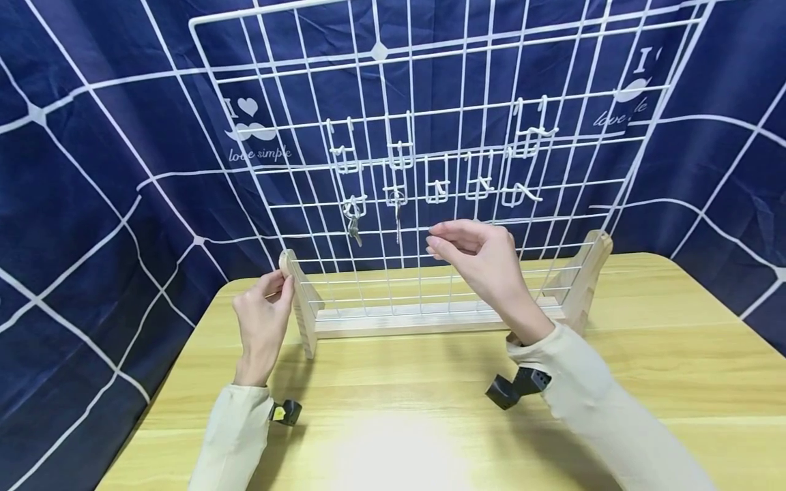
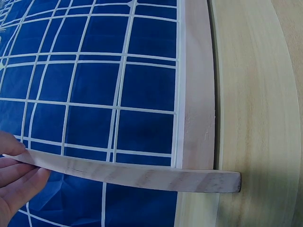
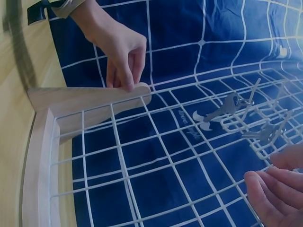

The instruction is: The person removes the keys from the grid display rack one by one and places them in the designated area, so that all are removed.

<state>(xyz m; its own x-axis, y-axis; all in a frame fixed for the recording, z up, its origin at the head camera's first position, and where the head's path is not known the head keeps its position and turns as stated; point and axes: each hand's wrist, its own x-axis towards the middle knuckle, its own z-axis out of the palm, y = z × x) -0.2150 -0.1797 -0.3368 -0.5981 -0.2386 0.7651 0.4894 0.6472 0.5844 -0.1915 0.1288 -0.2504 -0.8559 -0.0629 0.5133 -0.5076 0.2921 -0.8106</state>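
My left hand (image 1: 264,314) pinches the upper end of the left wooden side support (image 1: 303,310) between thumb and fingers. In the left wrist view, the fingertips lie on both faces of that wooden support (image 2: 128,176). My right hand (image 1: 485,262) is raised in front of the white wire grid (image 1: 270,9), its fingers loosely bent, with nothing seen between them. Left of it, a bunch of keys (image 1: 354,228) and another key (image 1: 398,217) hang from white wire hooks on the grid. The right wrist view shows the keys (image 3: 267,132) just beyond my right fingertips.
Several other white hooks (image 1: 437,191) hang on the grid in two rows. A wooden base bar (image 1: 430,322) joins the left support to the right support (image 1: 586,286). The stand rests on a light wooden table (image 1: 393,382), with a blue patterned cloth (image 1: 80,177) behind and beside it.
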